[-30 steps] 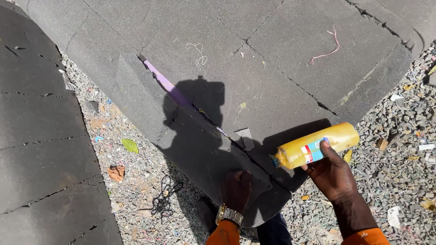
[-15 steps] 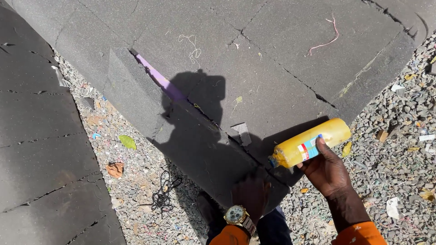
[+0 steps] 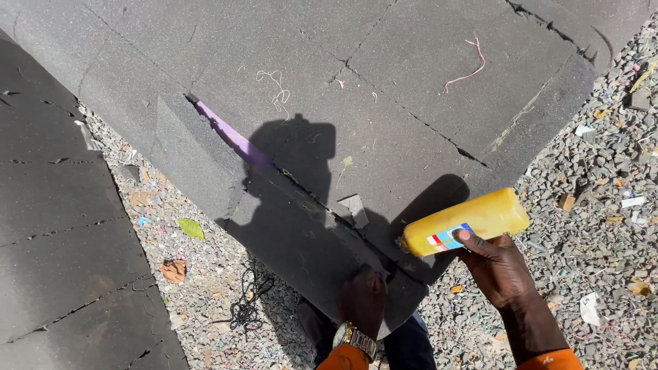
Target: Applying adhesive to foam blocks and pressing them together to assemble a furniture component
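My right hand (image 3: 499,267) grips a yellow plastic bottle (image 3: 466,222) with a small coloured label, held sideways with its nozzle end pointing left at a seam in the grey foam sheet (image 3: 356,103). My left hand (image 3: 363,299), with a gold wristwatch, presses down on the near edge of the folded grey foam flap (image 3: 274,226). A purple strip (image 3: 229,136) shows inside the seam under the flap. A small grey foam scrap (image 3: 354,207) lies near the seam. My shadow falls across the sheet.
Another grey foam sheet (image 3: 62,226) lies at the left. Gravel ground (image 3: 589,226) with scraps, leaves and litter surrounds the sheets. A tangle of black thread (image 3: 248,308) lies on the gravel. Pink thread (image 3: 466,68) and white thread (image 3: 275,88) rest on the sheet.
My left hand has moved up onto the flap's near edge. The bottle stays close to the seam, shifted slightly.
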